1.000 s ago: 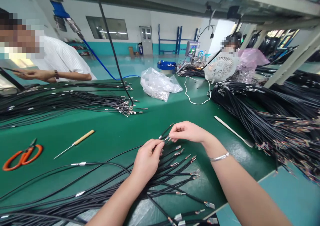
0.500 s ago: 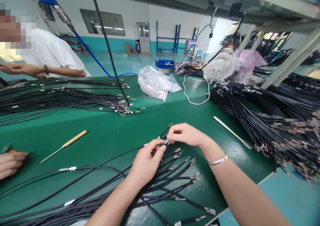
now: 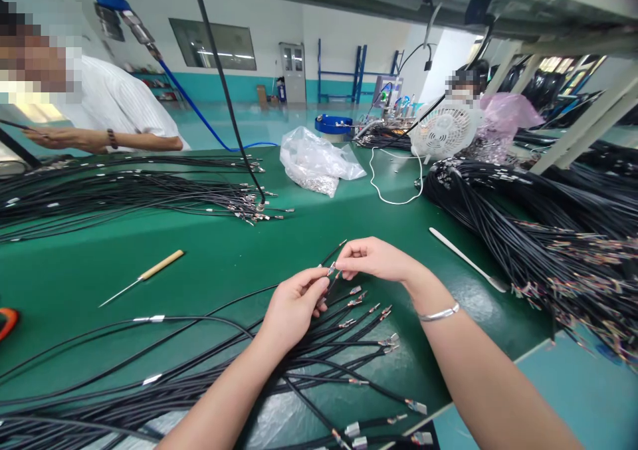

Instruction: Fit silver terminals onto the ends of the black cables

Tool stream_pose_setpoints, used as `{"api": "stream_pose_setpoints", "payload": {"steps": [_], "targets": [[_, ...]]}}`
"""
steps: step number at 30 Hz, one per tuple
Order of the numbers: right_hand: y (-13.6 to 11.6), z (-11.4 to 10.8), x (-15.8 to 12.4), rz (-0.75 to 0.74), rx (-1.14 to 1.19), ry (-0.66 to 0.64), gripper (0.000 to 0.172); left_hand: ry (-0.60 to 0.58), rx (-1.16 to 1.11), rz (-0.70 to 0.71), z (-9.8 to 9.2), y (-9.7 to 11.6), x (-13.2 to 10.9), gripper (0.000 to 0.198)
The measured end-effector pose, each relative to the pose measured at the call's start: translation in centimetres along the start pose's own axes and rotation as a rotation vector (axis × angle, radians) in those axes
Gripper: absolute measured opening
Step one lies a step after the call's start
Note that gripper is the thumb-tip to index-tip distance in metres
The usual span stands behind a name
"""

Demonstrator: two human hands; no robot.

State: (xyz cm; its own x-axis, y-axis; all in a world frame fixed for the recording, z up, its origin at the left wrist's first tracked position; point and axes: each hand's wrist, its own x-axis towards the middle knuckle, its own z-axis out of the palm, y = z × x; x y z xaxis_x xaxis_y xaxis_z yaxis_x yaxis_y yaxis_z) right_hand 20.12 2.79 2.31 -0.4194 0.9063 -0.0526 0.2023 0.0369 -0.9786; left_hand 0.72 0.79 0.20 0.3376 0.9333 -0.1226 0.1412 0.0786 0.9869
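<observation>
Over the green table, my left hand (image 3: 296, 307) pinches the end of a black cable between thumb and fingers. A small silvery metal connector (image 3: 331, 268) shows at its fingertips. My right hand (image 3: 373, 258), with a bracelet on the wrist, is closed at the same spot, thumb and fingertips against the connector and thin wires. Fingers partly cover the wire ends. Below and around my left forearm lies a bundle of black cables (image 3: 219, 377). Their stripped ends, several with metal connectors (image 3: 416, 407), fan out to the right.
A wooden-handled awl (image 3: 162, 265) lies left, near an orange handle (image 3: 7, 322). A white stick (image 3: 463, 257) lies right, beside a large cable heap (image 3: 498, 224). Further back are a clear plastic bag (image 3: 319, 161), a white fan (image 3: 446, 131), another cable bundle (image 3: 149, 197) and two people.
The view has shifted slightly. My fingers have moved a little on the connector. At the left edge, another person's hand has left the view and an orange handle now shows there.
</observation>
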Motion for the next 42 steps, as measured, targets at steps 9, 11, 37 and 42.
{"api": "stream_pose_setpoints", "payload": {"steps": [9,11,37,42], "targets": [[-0.06,-0.66,-0.32,-0.064,0.016,-0.056,0.021,0.035,-0.051,-0.004,-0.28,-0.05,0.25,0.036],[-0.05,-0.70,-0.38,-0.059,0.025,-0.055,0.020,0.033,-0.044,-0.015,-0.20,0.01,0.18,0.036],[-0.55,-0.63,-0.58,-0.036,0.049,-0.057,0.029,-0.006,0.051,0.103,-0.66,0.17,-0.24,0.019],[-0.64,-0.76,-0.83,-0.041,-0.020,-0.080,0.028,-0.003,0.021,0.090,-0.55,-0.10,-0.19,0.021]]}}
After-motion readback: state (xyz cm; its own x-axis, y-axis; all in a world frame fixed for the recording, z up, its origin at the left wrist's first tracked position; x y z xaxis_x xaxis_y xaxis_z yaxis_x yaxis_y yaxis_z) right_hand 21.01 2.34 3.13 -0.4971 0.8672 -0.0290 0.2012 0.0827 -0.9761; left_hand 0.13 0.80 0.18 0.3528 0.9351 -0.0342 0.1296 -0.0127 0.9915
